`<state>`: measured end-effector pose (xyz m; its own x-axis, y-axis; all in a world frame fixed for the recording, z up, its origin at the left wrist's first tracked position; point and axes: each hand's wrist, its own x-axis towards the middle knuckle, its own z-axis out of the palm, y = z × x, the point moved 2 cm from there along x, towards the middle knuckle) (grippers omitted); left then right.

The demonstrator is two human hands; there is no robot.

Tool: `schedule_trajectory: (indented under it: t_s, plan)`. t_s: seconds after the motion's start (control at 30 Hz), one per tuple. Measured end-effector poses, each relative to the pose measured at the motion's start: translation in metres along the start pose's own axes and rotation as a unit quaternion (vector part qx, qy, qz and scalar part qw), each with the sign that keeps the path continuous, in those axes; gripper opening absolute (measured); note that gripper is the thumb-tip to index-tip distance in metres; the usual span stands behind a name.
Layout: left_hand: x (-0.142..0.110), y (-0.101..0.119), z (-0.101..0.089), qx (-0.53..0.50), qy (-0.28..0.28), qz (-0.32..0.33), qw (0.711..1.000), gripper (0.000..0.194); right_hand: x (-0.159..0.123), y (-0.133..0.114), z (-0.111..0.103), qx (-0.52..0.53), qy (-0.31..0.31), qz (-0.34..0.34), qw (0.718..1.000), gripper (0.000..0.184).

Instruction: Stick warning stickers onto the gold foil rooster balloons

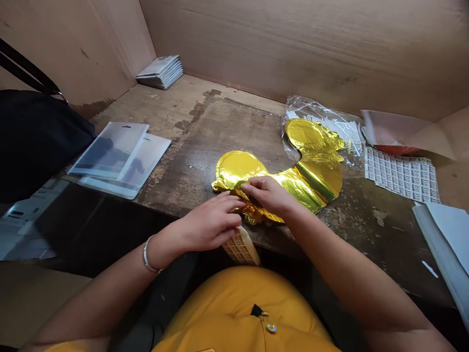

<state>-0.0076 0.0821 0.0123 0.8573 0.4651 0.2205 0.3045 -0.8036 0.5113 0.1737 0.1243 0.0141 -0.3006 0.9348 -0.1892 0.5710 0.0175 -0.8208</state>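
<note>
On worn tabletop (194, 142), gold foil (322, 171) overlapping clear bag (295, 104), white pieces (348, 129) inside

The worn desk (242, 122) is carrying a gold foil piece (304, 188), a plastic bag (350, 133), sticker sheets (401, 176), transparent sleeves (110, 149) and a stacked bundle (161, 72).

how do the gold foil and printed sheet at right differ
The gold foil is shiny and curved; the printed sheet is pale, with rows of marks. The foil is larger than the sheet. The right hand touches the foil, not the sheet. Both lie on the table.
</note>
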Motion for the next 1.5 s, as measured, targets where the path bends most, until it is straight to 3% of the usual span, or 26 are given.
schedule_trajectory:
  t_s: [0.1, 0.17, 0.23, 0.33, 0.4, 0.47, 0.57, 0.63, 0.7, 0.77, 0.87, 0.97, 1.1, 1.17, 1.2, 1.23, 1.3, 1.4, 1.43, 1.5]
  plan:
    - [0.006, -0.010, 0.007, -0.025, -0.002, -0.005, 1.000, 0.012, -0.021, -0.004, 0.001, -0.091, 0.137, -0.064, 0.984, 0.030]
    - [0.005, -0.013, 0.010, -0.042, 0.002, -0.012, 0.999, 0.009, -0.041, -0.005, 0.006, -0.199, 0.194, -0.129, 0.952, 0.052]
    - [0.004, -0.013, 0.010, -0.054, 0.004, -0.019, 0.998, 0.007, -0.058, -0.002, 0.014, -0.278, 0.177, -0.157, 0.931, 0.055]
    - [0.001, -0.009, 0.009, -0.068, -0.006, -0.035, 0.997, 0.007, -0.063, 0.006, 0.009, -0.264, 0.143, -0.122, 0.946, 0.020]
    - [-0.001, -0.009, 0.009, -0.073, -0.016, -0.043, 0.996, 0.011, -0.050, 0.014, -0.014, -0.201, 0.148, -0.047, 0.967, 0.013]
    - [-0.003, -0.010, 0.011, -0.068, -0.030, -0.050, 0.996, 0.015, -0.028, 0.026, -0.056, -0.156, 0.185, 0.038, 0.969, 0.009]
    - [-0.004, -0.014, 0.014, -0.054, -0.043, -0.054, 0.996, 0.017, 0.002, 0.047, -0.136, -0.179, 0.301, 0.117, 0.930, 0.023]
    - [-0.005, -0.016, 0.015, -0.047, -0.047, -0.055, 0.996, 0.018, 0.013, 0.065, -0.181, -0.202, 0.363, 0.174, 0.893, 0.023]
    - [-0.004, -0.016, 0.015, -0.042, -0.047, -0.057, 0.996, 0.019, 0.018, 0.082, -0.207, -0.222, 0.396, 0.218, 0.864, 0.026]
    - [-0.004, -0.015, 0.014, -0.040, -0.043, -0.058, 0.997, 0.018, 0.020, 0.093, -0.216, -0.241, 0.412, 0.241, 0.845, 0.031]
    - [-0.003, -0.013, 0.014, -0.038, -0.029, -0.057, 0.997, 0.017, 0.016, 0.092, -0.209, -0.272, 0.438, 0.230, 0.826, 0.027]
    - [-0.002, -0.013, 0.013, -0.045, -0.014, -0.052, 0.998, 0.017, -0.006, 0.071, -0.186, -0.303, 0.450, 0.171, 0.823, 0.025]
    - [-0.002, -0.006, 0.005, -0.088, -0.005, -0.068, 0.994, 0.016, -0.083, 0.044, -0.133, -0.291, 0.368, 0.067, 0.881, 0.017]
    - [-0.003, 0.005, -0.001, -0.141, 0.007, -0.103, 0.985, 0.014, -0.132, 0.041, -0.109, -0.212, 0.340, -0.005, 0.916, 0.021]
    - [-0.003, 0.012, -0.003, -0.175, 0.026, -0.139, 0.974, 0.014, -0.155, 0.044, -0.100, -0.162, 0.328, -0.002, 0.931, 0.021]
    - [-0.003, 0.020, -0.005, -0.219, 0.054, -0.186, 0.956, 0.014, -0.176, 0.049, -0.094, -0.111, 0.324, 0.009, 0.940, 0.023]
    - [0.001, 0.038, -0.004, -0.328, 0.120, -0.290, 0.891, 0.020, -0.205, 0.061, -0.084, -0.014, 0.325, 0.042, 0.945, 0.027]
    - [0.016, 0.068, 0.012, -0.476, 0.193, -0.349, 0.784, 0.023, -0.226, 0.069, -0.070, 0.107, 0.306, 0.042, 0.945, 0.036]
    - [0.022, 0.076, 0.019, -0.498, 0.209, -0.354, 0.764, 0.024, -0.229, 0.069, -0.066, 0.139, 0.297, 0.027, 0.944, 0.039]
    - [0.035, 0.091, 0.033, -0.510, 0.224, -0.351, 0.753, 0.026, -0.236, 0.064, -0.060, 0.175, 0.285, -0.004, 0.942, 0.038]
